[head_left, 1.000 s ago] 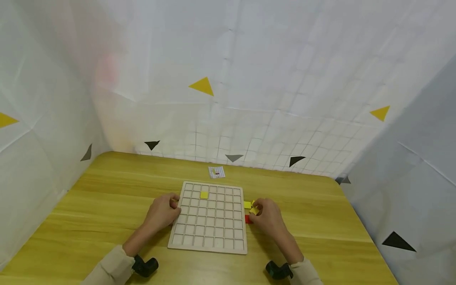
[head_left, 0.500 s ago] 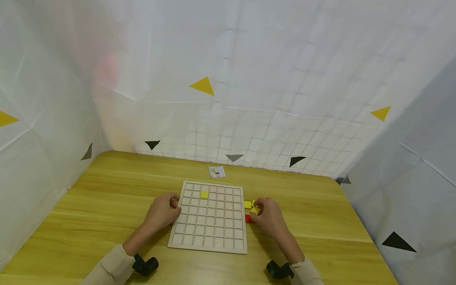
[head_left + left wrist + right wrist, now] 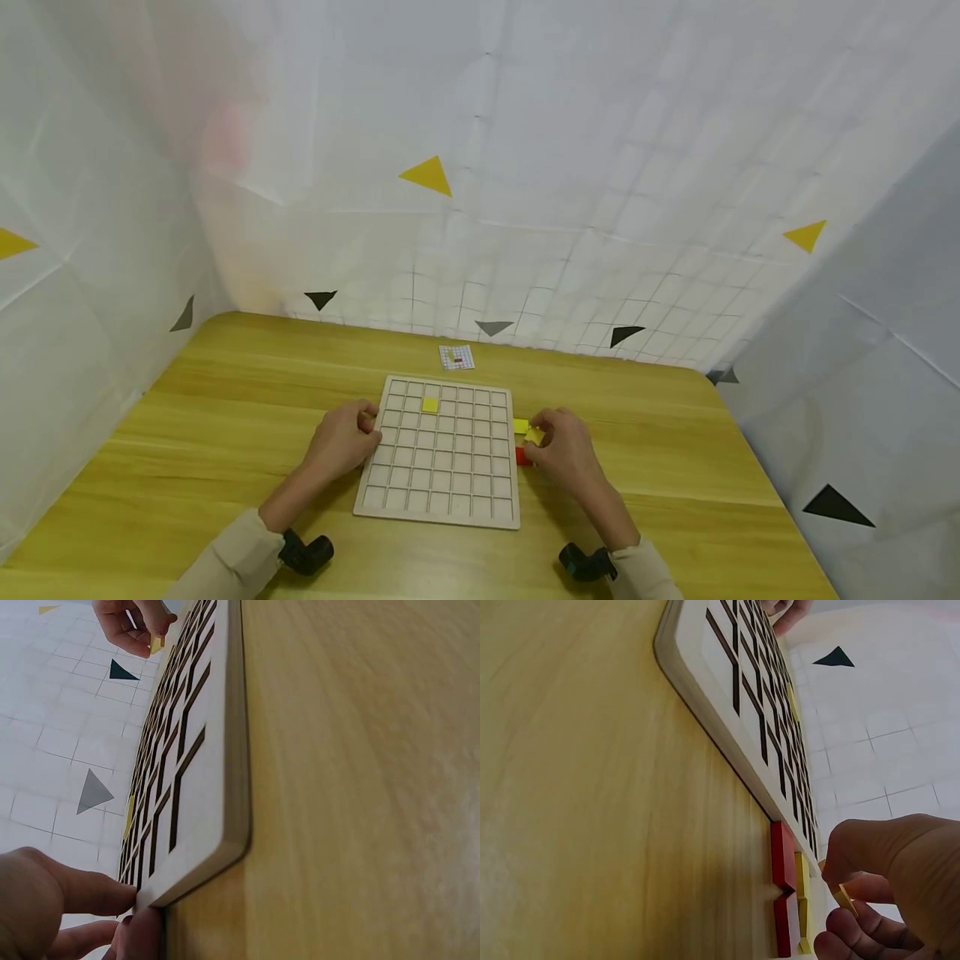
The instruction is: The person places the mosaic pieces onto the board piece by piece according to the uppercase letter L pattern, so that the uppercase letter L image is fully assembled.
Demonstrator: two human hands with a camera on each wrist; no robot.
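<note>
A pale wooden board (image 3: 433, 525) with a grid of square recesses lies on the table. One yellow tile (image 3: 430, 405) sits in a cell near its far edge. My left hand (image 3: 339, 437) grips the board's left edge; the left wrist view has its thumb (image 3: 101, 892) on top. Beside the right edge, my right hand (image 3: 566, 450) pinches a small yellow tile (image 3: 845, 900) between thumb and fingers. Below and around those fingers lie two red tiles (image 3: 783, 855) and more yellow tiles (image 3: 521, 426), partly hidden by the hand.
A small printed grid card (image 3: 456, 357) lies beyond the board, with coloured squares on it. White sheeting (image 3: 570, 275) with coloured triangles stands behind the wooden table (image 3: 247, 375) and along its sides. A dark device (image 3: 306, 556) is on each wrist.
The whole scene sits slightly higher in the head view. My left hand stays on the board's edge. At my right fingertips the yellow tiles have shifted a little; that hand has barely moved.
</note>
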